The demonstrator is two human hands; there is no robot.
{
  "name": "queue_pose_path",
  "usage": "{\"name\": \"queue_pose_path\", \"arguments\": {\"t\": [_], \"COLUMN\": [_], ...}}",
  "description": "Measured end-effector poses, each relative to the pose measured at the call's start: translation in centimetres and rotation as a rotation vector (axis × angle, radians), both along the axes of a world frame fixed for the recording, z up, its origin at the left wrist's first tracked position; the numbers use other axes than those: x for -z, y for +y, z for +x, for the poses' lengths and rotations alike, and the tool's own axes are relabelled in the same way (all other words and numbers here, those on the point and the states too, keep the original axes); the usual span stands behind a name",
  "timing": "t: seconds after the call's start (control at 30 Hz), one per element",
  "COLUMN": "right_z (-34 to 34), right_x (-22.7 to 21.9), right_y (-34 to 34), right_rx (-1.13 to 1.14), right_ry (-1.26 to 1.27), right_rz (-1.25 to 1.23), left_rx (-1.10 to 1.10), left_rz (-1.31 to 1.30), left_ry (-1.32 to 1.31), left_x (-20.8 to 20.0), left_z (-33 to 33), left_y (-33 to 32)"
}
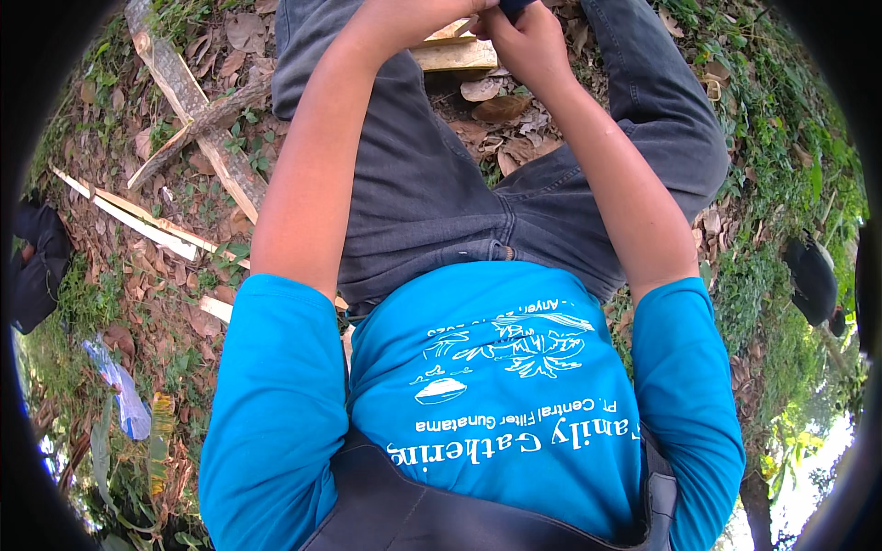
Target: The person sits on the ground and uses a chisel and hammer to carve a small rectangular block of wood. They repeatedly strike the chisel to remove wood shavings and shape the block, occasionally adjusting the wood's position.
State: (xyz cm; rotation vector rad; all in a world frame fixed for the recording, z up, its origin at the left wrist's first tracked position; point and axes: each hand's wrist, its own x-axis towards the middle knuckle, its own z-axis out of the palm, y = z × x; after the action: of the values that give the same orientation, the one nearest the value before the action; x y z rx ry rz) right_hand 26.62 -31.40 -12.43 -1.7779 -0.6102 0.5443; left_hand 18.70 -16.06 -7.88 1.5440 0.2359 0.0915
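Both hands are at the top edge and partly cut off by it. My right hand (pixel 528 41) is closed around a dark blue object (pixel 516 5), and only its lower end shows. My left hand (pixel 409 20) reaches in from the left with its fingers drawn together, their tips close to the right hand. Whatever it grips is out of sight. Just below the hands, between my legs, is a pale split piece of wood (pixel 455 57). A thinner wood piece (pixel 450 32) shows above it, partly behind the left hand.
Dry leaves and grass cover the ground around my legs. To the left, a long plank (pixel 175 78) is crossed by a branch (pixel 211 119). Nearby lie pale wood strips (pixel 138 220) and a crumpled clear plastic piece (pixel 129 404). A dark object (pixel 810 275) is at the far right.
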Motion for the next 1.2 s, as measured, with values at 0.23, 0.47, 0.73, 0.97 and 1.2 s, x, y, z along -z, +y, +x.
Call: {"name": "queue_pose_path", "arguments": {"t": [0.23,0.47,0.73,0.97,1.2], "right_z": [0.04,-0.09,-0.7,-0.43,-0.21], "right_x": [-0.56,-0.03,-0.72,-0.17,0.13], "right_y": [-0.02,0.12,0.39,0.14,0.25], "right_rx": [-0.024,-0.006,-0.011,-0.001,0.002], "right_ry": [-0.089,-0.028,-0.106,-0.126,-0.032], "right_rz": [-0.086,-0.026,-0.049,-0.043,-0.006], "left_rx": [0.007,-0.004,-0.008,0.012,0.015], "left_rz": [0.01,0.005,0.058,0.031,0.035], "left_ry": [-0.008,0.024,0.004,-0.02,-0.014], "left_x": [0.22,-0.03,-0.17,0.46,0.21], "left_z": [-0.16,-0.25,-0.76,-0.53,-0.28], "left_y": [0.21,0.13,0.47,0.58,0.59]}}
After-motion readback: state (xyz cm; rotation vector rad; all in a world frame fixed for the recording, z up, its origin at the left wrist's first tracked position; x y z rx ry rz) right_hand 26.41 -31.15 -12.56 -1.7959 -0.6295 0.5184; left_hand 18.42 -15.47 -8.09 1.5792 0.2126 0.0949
